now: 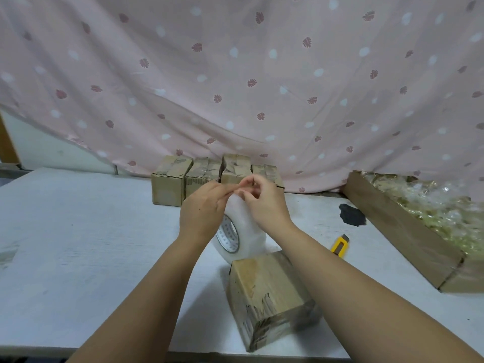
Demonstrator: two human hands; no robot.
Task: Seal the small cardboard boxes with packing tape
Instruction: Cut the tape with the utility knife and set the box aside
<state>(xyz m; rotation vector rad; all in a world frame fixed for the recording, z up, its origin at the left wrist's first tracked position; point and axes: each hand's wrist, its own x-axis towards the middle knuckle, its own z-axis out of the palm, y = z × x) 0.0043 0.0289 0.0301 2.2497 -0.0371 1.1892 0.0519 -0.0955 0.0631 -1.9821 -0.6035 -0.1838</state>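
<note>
- While both forearms are stretched forward over the table (78,231), the left hand (201,210) is curled over the top of the tape roll (243,231), gripping it; the right hand (264,203) is pinched on the roll's upper edge, fingertips meeting.
- Open tabletop is seen toward nine o'clock; at three o'clock room is bounded by a long carton (398,231), with a yellow knife (340,246) lying between.
- Four taped boxes (207,174) are lined up at twelve o'clock.
- One scuffed, closed small box (267,292) is set at six o'clock, just beside the clear roll, which is stood on edge.
</note>
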